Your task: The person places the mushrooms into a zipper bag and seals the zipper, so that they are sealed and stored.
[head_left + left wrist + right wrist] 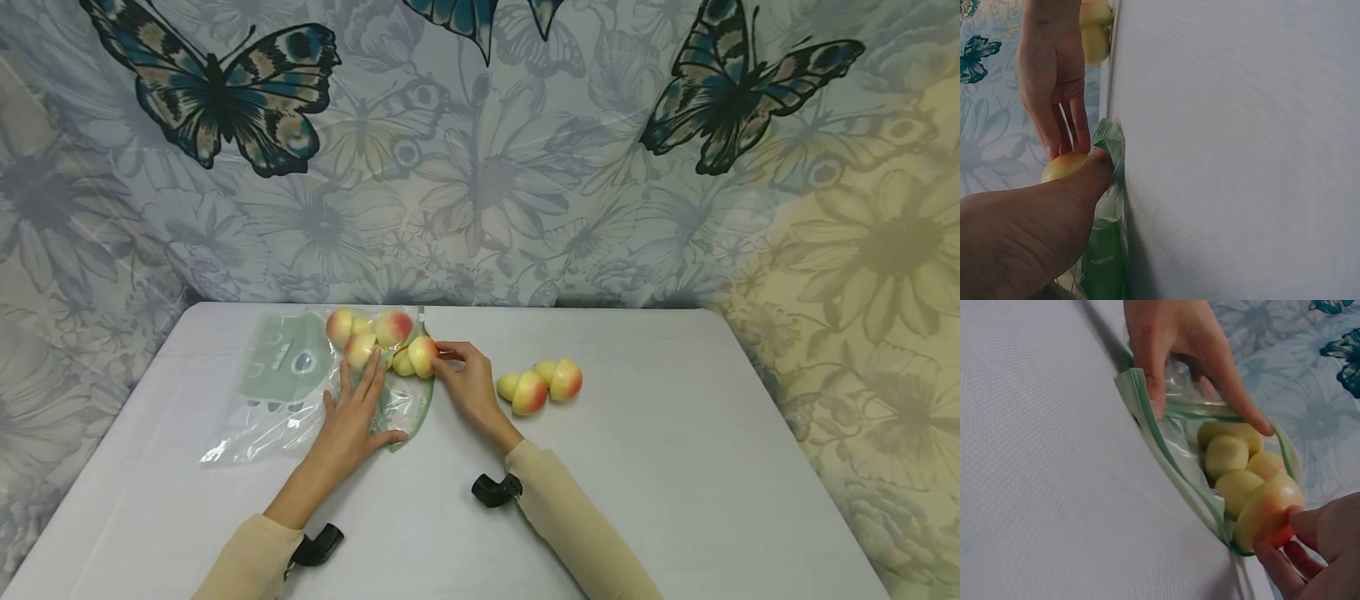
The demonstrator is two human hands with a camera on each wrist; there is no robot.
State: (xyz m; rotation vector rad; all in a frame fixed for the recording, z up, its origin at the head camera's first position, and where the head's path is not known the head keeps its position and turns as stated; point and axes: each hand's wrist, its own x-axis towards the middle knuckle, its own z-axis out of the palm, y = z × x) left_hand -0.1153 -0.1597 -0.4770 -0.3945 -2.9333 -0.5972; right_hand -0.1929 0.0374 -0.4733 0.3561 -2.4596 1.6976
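A clear zip bag [288, 358] with green print and a green-edged mouth [1159, 440] lies on the left half of the table. Several yellow-red peach-like fruits [1227, 456] are inside, near its mouth. My left hand [348, 433] rests on the bag with fingers spread, its thumb at one edge of the mouth and a finger at the other, and the mouth gapes between them. My right hand [474, 390] pinches a peach-like fruit [1269, 509] at the mouth between thumb and fingertips. In the left wrist view, my left thumb [1100, 165] partly hides that fruit.
To the right of my right hand, more of the yellow-red fruits [529, 393] lie in a small cluster on the white table [675, 467]. A patterned cloth with butterflies [487, 183] hangs behind the table's back edge.
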